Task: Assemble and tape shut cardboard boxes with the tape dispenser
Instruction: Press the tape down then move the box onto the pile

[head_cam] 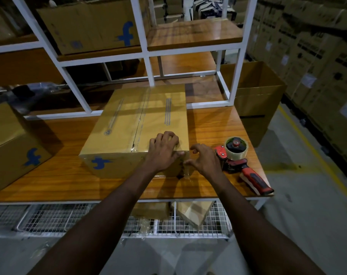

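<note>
A closed cardboard box point(129, 124) with a blue logo lies on the wooden table point(59, 179), clear tape running along its top seam. My left hand point(163, 149) rests on the box's near right top corner, fingers curled over the edge. My right hand point(205, 160) is at the same corner's side, thumb and forefinger pinching a strip of clear tape point(185, 169) against the front face. The red and black tape dispenser point(240, 161) lies on the table just right of my right hand, untouched.
Another logo box point(13, 147) stands at the table's left edge. A white metal shelf frame point(148, 62) rises behind with a box on it. An open carton point(258, 96) stands on the floor at right. A wire basket point(89, 219) sits below the table.
</note>
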Action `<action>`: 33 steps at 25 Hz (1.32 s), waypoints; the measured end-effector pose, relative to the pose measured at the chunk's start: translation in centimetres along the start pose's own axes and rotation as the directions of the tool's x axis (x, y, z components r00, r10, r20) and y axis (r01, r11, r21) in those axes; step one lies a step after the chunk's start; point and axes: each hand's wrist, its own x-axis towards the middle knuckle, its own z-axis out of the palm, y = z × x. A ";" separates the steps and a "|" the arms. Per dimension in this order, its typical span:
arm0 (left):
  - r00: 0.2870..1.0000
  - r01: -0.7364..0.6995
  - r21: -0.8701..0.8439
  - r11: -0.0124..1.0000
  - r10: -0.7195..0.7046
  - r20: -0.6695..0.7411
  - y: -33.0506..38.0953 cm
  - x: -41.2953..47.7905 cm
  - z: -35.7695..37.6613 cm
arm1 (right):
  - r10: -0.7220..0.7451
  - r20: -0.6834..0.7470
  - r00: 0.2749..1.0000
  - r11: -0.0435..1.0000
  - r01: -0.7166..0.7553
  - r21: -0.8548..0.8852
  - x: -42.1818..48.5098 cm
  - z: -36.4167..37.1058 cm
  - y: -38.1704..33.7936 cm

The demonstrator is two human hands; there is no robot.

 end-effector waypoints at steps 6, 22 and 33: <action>0.999 0.025 0.007 1.000 -0.025 0.023 0.3 0.0 -0.2 | 0.108 0.028 0.994 0.984 -0.110 0.141 -1.1 0.6 -0.6; 1.000 0.016 -0.008 1.000 -0.016 -0.005 0.2 -0.3 -0.3 | 0.358 0.136 0.924 0.431 -0.293 0.854 -2.8 1.0 -4.4; 0.999 -0.052 -0.069 0.996 0.052 -0.008 -0.7 -1.1 -0.5 | 0.431 0.093 0.897 0.701 -0.398 0.592 -2.2 1.7 -3.0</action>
